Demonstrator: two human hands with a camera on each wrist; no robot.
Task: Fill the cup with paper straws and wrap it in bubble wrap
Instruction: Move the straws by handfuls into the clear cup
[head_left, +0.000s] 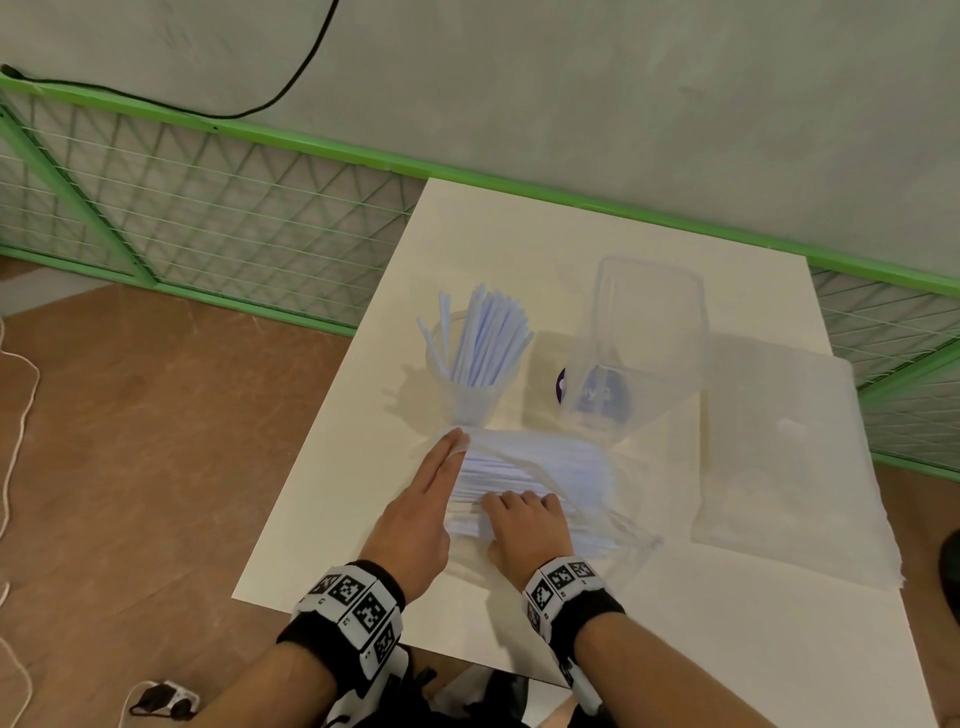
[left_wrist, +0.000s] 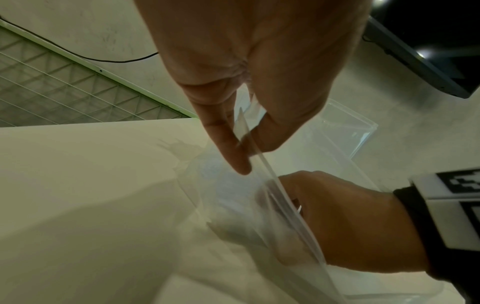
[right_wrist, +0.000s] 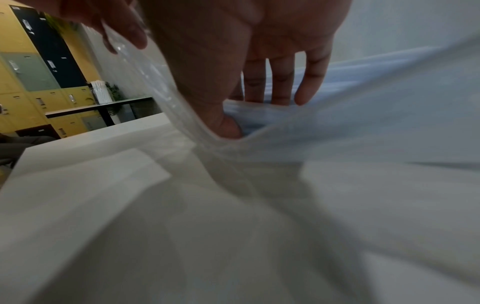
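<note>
A clear cup (head_left: 467, 387) stands on the white table with several pale blue paper straws (head_left: 485, 338) upright in it. In front of it lies a clear plastic bag (head_left: 587, 467) packed with more straws (right_wrist: 363, 98). My left hand (head_left: 454, 441) holds up the bag's open edge (left_wrist: 272, 170), pinched between thumb and forefinger (left_wrist: 233, 152). My right hand (head_left: 522, 506) is inside the bag mouth, its fingers (right_wrist: 281, 82) over a bunch of straws and its thumb below them. A sheet of bubble wrap (head_left: 779, 457) lies flat at the right.
A clear plastic container (head_left: 647, 322) stands behind the bag, over a purple label. The table (head_left: 363, 519) ends close on the left above a brown floor. A green mesh fence (head_left: 208, 208) runs behind. Cables lie on the floor at the left.
</note>
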